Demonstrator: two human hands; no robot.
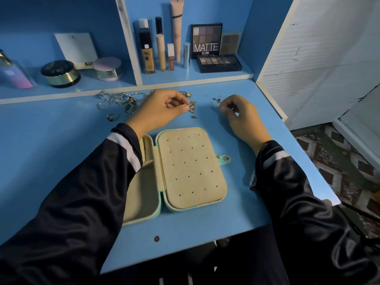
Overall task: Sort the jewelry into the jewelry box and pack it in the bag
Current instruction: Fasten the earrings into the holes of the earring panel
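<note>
An open mint-green jewelry box [191, 167] lies on the blue table, its beige earring panel with small holes facing up; my left sleeve covers part of its left tray. My left hand [158, 109] pinches a gold butterfly-shaped earring [192, 106] above the table beyond the box. My right hand [238, 115] has its fingers curled and pinches something tiny that I cannot make out. A heap of silver rings [121, 100] lies to the left, with small earrings [217, 99] scattered between my hands. No bag is in view.
A shelf behind the table holds foundation bottles [148, 56], eyeshadow palettes [219, 63], powder jars [60, 74] and a perfume bottle [12, 73]. A white wall panel bounds the table on the right. The table's front edge is near my body.
</note>
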